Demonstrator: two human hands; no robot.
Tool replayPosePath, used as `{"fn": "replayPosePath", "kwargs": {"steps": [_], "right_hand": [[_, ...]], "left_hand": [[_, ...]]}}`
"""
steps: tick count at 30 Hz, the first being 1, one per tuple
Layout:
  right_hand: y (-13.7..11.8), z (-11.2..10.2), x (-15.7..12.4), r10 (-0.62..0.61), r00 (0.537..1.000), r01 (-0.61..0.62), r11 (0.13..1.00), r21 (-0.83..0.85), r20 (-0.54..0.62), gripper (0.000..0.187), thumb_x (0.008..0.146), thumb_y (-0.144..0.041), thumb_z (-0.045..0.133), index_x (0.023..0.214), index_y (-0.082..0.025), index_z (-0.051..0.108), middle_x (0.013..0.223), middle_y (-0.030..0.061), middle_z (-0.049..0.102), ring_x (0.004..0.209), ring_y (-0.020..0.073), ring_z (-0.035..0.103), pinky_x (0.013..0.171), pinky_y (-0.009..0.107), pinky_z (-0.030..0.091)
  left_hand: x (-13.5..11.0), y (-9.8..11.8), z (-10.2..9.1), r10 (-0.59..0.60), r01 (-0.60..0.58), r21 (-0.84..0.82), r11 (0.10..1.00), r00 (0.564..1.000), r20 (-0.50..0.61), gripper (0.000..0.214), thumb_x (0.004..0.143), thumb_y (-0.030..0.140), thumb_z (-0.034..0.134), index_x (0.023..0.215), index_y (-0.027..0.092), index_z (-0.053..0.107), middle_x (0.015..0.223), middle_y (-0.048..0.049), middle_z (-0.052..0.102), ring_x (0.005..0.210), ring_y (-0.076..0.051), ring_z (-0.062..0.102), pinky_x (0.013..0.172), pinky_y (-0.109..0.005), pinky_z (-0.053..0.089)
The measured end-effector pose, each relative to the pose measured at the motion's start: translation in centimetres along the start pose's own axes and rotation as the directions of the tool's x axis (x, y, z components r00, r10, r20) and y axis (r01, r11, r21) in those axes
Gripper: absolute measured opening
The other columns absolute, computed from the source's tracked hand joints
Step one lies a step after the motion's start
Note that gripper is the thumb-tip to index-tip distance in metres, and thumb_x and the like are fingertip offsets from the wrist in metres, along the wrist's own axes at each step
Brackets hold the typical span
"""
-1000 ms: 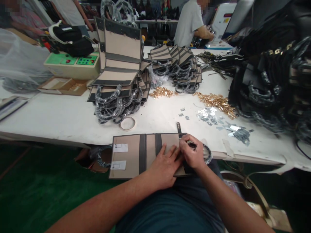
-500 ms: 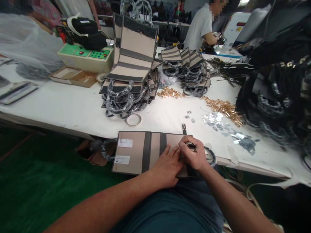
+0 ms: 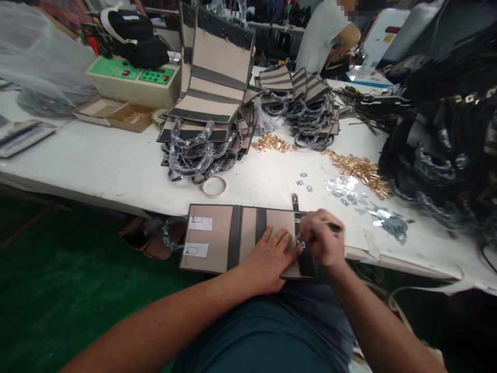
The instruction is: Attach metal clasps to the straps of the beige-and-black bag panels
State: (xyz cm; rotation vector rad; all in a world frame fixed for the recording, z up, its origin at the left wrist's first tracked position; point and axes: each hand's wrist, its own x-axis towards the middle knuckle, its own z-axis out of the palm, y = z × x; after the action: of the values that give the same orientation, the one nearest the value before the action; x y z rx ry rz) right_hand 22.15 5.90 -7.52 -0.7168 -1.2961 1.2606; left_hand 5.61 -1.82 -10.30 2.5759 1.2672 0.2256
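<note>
A beige bag panel with dark bands (image 3: 217, 233) lies open along the table's front edge, two white paper pieces at its left end. My left hand (image 3: 269, 259) presses flat on it, fingers spread. At the panel's right end my right hand (image 3: 321, 238), somewhat blurred, is closed around a dark hand tool (image 3: 334, 227); one end sticks out on the right, and its kind cannot be made out. Beside my fingertips, small metal plates (image 3: 301, 243) sit on the dark band. A short black strap with a metal fitting (image 3: 295, 201) extends beyond the panel's far edge.
Stacked bag panels with plastic-wrapped handles (image 3: 205, 140) stand behind. Gold metal pieces (image 3: 359, 171), silver plates (image 3: 345, 189) and a tape ring (image 3: 213, 186) lie on the white table (image 3: 116, 166). Black bags (image 3: 423, 160) crowd the right. A co-worker (image 3: 320, 39) is at the back.
My right hand has moved right and turned, uncovering the dark band and small metal plates. The tool's end now points right. My left hand remains flat on the panel.
</note>
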Motion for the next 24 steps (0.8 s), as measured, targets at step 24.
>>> {"fn": "replayPosePath", "kwargs": {"steps": [24], "right_hand": [[-8.6,-1.1,-1.5,0.186,0.966,-0.238,0.909,-0.343,-0.180,0.066,0.082,-0.068,0.071,0.127,-0.019,0.071,0.059,-0.0029,0.055,0.054,0.0178,0.051,0.052,0.029,0.042]], "left_hand": [[-7.7,2.6,-16.5,-0.772,-0.252,-0.923,-0.291,0.632,0.071,0.060,0.091,0.029,0.075,0.148,0.016,0.059,0.124,-0.0147,0.077,0.118,-0.035,0.072,0.112,-0.049,0.052]]}}
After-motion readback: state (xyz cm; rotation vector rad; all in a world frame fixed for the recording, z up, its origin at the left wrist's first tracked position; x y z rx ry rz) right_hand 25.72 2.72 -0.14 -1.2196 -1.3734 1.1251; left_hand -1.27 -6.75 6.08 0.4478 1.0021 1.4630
